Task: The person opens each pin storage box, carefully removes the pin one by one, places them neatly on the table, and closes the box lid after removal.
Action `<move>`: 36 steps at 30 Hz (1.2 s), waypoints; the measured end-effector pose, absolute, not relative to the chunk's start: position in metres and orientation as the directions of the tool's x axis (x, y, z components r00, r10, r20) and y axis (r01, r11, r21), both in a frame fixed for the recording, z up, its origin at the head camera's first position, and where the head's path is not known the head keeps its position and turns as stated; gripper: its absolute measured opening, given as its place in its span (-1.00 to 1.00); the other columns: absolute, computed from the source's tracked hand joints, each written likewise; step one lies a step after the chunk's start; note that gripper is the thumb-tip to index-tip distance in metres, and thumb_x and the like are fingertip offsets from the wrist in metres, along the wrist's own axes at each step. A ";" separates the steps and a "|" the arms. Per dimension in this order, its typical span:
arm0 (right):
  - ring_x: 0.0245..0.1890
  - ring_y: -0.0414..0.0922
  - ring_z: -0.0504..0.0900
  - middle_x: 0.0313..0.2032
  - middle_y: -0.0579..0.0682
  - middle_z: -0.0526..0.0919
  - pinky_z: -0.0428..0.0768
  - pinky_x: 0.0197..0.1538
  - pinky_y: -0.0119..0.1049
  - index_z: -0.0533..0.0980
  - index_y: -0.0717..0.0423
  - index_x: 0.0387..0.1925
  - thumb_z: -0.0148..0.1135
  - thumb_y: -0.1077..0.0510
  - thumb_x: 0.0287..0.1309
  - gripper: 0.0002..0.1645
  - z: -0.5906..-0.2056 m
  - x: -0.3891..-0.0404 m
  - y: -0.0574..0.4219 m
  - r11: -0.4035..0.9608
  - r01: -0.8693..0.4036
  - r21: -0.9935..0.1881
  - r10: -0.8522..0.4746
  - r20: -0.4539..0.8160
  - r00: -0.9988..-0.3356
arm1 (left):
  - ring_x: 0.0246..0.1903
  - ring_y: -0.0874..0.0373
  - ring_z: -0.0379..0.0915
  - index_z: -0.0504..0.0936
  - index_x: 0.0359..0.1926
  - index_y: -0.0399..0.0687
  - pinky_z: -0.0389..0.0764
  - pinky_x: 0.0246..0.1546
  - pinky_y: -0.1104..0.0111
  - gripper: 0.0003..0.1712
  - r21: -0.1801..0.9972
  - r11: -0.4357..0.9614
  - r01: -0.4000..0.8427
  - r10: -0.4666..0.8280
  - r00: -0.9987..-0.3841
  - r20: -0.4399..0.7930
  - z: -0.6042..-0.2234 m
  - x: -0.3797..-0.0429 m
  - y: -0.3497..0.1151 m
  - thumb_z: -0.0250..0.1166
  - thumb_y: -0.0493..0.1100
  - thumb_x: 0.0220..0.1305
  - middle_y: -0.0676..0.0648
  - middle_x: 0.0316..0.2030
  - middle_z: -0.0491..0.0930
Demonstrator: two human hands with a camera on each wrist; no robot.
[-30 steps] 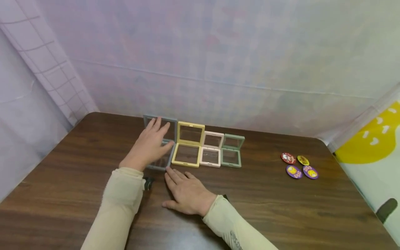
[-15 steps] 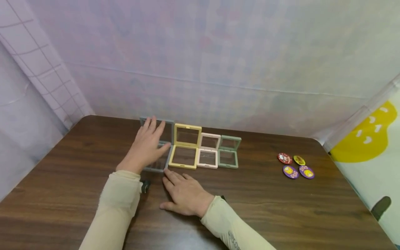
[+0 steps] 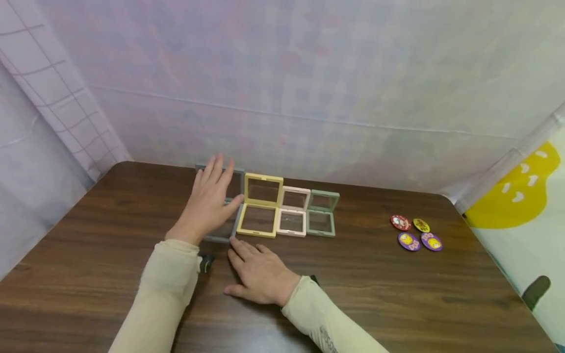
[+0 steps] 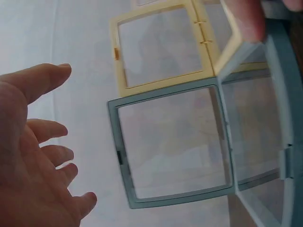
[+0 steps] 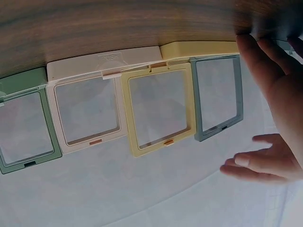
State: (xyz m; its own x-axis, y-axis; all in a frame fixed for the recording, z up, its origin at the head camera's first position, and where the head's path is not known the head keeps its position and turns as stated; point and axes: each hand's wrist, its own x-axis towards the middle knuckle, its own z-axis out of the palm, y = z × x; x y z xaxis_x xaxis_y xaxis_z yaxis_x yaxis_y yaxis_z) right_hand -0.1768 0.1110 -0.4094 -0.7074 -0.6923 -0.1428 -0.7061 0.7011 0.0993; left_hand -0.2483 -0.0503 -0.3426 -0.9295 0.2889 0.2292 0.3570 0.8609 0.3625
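Note:
A grey-blue hinged display frame (image 4: 113,135) stands unfolded like a book, clear film in both halves. My left hand (image 3: 206,208) hovers before its raised lid with fingers spread, hiding much of it in the head view; a gap shows between this hand (image 4: 33,156) and the lid in the left wrist view. Palm down, my right hand (image 3: 265,277) lies on the table, fingertips right at the frame's near right corner. To the right, in a row, stand similar unfolded frames: yellow (image 3: 257,234), pale pink (image 3: 291,234) and green (image 3: 321,235).
Several round badges lie together at the right of the brown wooden table (image 3: 375,294): red (image 3: 400,222), yellow (image 3: 421,225) and purple-rimmed (image 3: 408,241). A pale patterned cloth (image 3: 309,98) hangs close behind the frames.
My left hand has lifted slightly and its fingertips now reach above the grey-blue lid's top edge. My right hand stays at the frame's corner. The head view has shifted a little.

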 end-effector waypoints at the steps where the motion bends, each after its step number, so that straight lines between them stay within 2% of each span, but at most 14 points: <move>1: 0.48 -0.11 0.08 0.51 0.03 -0.07 0.29 0.39 -0.12 0.11 0.05 0.43 -0.22 -0.47 0.25 -0.05 -0.409 -0.177 0.111 0.701 -0.706 0.100 -0.693 -0.142 -0.707 | 0.49 -0.18 -0.50 -0.24 0.50 -0.12 -0.29 0.43 -0.15 -0.06 0.351 0.865 0.357 0.293 -0.929 0.224 -0.343 -0.249 -0.050 0.10 0.09 0.36 -0.23 0.50 -0.42; 8: 0.48 -0.11 0.07 0.50 0.03 -0.07 0.27 0.40 -0.12 0.10 0.05 0.44 -0.21 -0.46 0.25 -0.06 -0.409 -0.177 0.110 0.707 -0.702 0.085 -0.688 -0.148 -0.711 | 0.48 -0.17 -0.61 -0.26 0.49 -0.19 -0.32 0.42 -0.16 -0.01 0.324 0.894 0.309 0.296 -0.951 0.089 -0.352 -0.255 -0.051 0.12 0.10 0.34 -0.24 0.49 -0.45; 14: 0.48 -0.11 0.08 0.50 0.02 -0.06 0.28 0.39 -0.13 0.12 0.04 0.43 -0.20 -0.46 0.25 -0.06 -0.408 -0.177 0.109 0.707 -0.701 0.095 -0.687 -0.144 -0.712 | 0.48 -0.18 -0.61 -0.29 0.49 -0.17 -0.37 0.42 -0.16 0.00 0.353 0.887 0.298 0.293 -0.954 0.069 -0.352 -0.256 -0.052 0.13 0.09 0.34 -0.23 0.50 -0.44; 24: 0.48 -0.11 0.06 0.51 0.00 -0.09 0.26 0.41 -0.15 0.12 0.01 0.43 -0.22 -0.47 0.24 -0.06 -0.408 -0.177 0.110 0.713 -0.694 0.094 -0.678 -0.158 -0.718 | 0.47 -0.29 -0.37 -0.14 0.48 -0.21 -0.26 0.41 -0.18 -0.07 0.340 0.888 0.309 0.308 -0.950 0.060 -0.345 -0.251 -0.055 0.15 0.05 0.33 -0.29 0.50 -0.28; 32: 0.49 -0.11 0.05 0.51 0.01 -0.08 0.26 0.41 -0.12 0.12 0.02 0.43 -0.21 -0.47 0.24 -0.06 -0.408 -0.177 0.110 0.715 -0.694 0.082 -0.678 -0.159 -0.718 | 0.42 -0.29 -0.20 -0.05 0.48 -0.18 -0.21 0.41 -0.18 -0.09 0.286 0.904 0.318 0.297 -0.948 0.116 -0.342 -0.247 -0.055 0.22 0.02 0.29 -0.36 0.43 -0.09; 36: 0.49 -0.11 0.05 0.51 0.01 -0.09 0.26 0.40 -0.12 0.11 0.02 0.44 -0.21 -0.47 0.25 -0.07 -0.408 -0.177 0.110 0.713 -0.696 0.084 -0.678 -0.166 -0.716 | 0.37 -0.28 -0.11 0.06 0.45 -0.17 -0.16 0.41 -0.16 -0.17 0.269 0.904 0.334 0.296 -0.940 0.172 -0.341 -0.243 -0.056 0.24 -0.04 0.29 -0.39 0.34 0.04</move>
